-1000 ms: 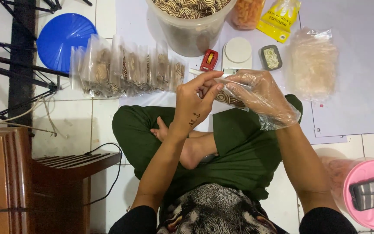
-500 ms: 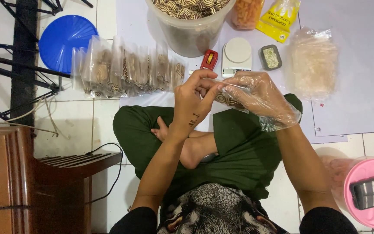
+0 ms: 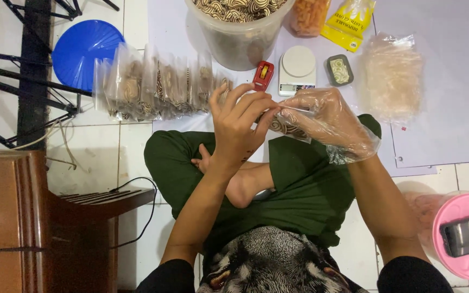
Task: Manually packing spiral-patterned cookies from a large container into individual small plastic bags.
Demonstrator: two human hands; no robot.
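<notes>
I sit cross-legged on a tiled floor. My left hand [image 3: 240,127] is bare and pinches the top edge of a small clear bag of swirl-patterned cookies [image 3: 286,127]. My right hand [image 3: 329,119], inside a loose clear plastic glove, grips the same bag from the right. The bag hangs above my green-trousered knees. Most of the bag is hidden behind my fingers.
A row of filled clear cookie bags [image 3: 153,87] lies at the left. Beyond are a big clear tub of swirl cookies [image 3: 240,32], a red tape dispenser [image 3: 262,75], a white scale [image 3: 297,68], a small tin [image 3: 340,70], a blue lid [image 3: 85,51], a pink-lidded jar [image 3: 465,236] and a wooden chair [image 3: 39,217].
My hands stay together on the bag, with only small finger movements at its top edge. The red tape dispenser now lies a little further from my left hand.
</notes>
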